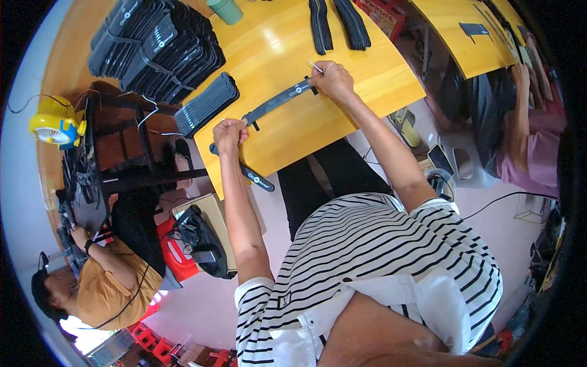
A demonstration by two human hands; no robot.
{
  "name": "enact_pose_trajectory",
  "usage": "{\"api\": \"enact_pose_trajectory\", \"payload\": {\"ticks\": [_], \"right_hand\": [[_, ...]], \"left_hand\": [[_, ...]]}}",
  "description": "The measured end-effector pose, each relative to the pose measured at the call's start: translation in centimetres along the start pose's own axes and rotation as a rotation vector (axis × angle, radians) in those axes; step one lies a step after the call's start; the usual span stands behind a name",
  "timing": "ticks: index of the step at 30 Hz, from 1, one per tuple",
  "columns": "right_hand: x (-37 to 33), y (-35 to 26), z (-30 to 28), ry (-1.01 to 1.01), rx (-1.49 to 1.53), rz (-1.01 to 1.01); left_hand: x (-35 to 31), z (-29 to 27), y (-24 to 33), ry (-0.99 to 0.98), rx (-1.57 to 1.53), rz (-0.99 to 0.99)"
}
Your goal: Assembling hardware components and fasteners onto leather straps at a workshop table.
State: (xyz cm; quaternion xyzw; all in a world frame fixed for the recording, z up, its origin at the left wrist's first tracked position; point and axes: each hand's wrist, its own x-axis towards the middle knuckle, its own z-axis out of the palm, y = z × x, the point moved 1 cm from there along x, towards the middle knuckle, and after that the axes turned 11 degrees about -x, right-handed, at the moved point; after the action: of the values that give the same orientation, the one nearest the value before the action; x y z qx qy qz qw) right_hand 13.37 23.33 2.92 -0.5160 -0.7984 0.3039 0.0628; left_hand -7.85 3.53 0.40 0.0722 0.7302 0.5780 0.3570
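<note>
A black strap (272, 106) with pale printing stretches over the yellow table, between my two hands. My left hand (230, 134) is closed in a pinch at the strap's near-left end. At its far-right end is my right hand (333, 81), fingers closed; a slim pale stick (315, 66) pokes out from them, its kind too small to tell. Small black tabs stick out from the strap close to each hand. A second black strap (259, 178) with a rounded end lies along the table's near edge, partly hidden behind my left wrist.
Left on the table (379, 92) lies a neat stack of straps (208, 105), with tall bundles (162, 55) behind. Two black strip piles (351, 27) and a green cup (225, 10) stand farther back. A yellow fan (56, 125) and co-workers (116, 275) are at the sides.
</note>
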Motion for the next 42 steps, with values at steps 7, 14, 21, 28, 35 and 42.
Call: {"api": "enact_pose_trajectory", "payload": {"ticks": [7,14,21,28,35,42], "right_hand": [[-0.2,0.7,0.1,0.051,0.001,-0.015],[-0.4,0.2,0.1,0.06,-0.002,-0.046],[-0.2,0.2,0.6,0.065,-0.058,-0.038],[0.5,0.7,1.0,0.04,-0.059,-0.042],[0.8,0.6,0.8,-0.008,-0.019,-0.003],[0.4,0.5,0.7,0.019,-0.068,-0.05]], "left_hand": [[-2.4,-0.9,1.9,0.343,0.483,0.396],[-5.6,7.5,1.5,0.033,0.741,0.931],[-6.4,10.3,-1.9,-0.138,1.041,0.862],[-7.1,6.7,-2.6,-0.004,1.033,0.72],[-7.2,6.6,-2.7,0.07,1.04,0.663],[-7.6,6.2,-2.4,0.113,1.124,0.574]]}}
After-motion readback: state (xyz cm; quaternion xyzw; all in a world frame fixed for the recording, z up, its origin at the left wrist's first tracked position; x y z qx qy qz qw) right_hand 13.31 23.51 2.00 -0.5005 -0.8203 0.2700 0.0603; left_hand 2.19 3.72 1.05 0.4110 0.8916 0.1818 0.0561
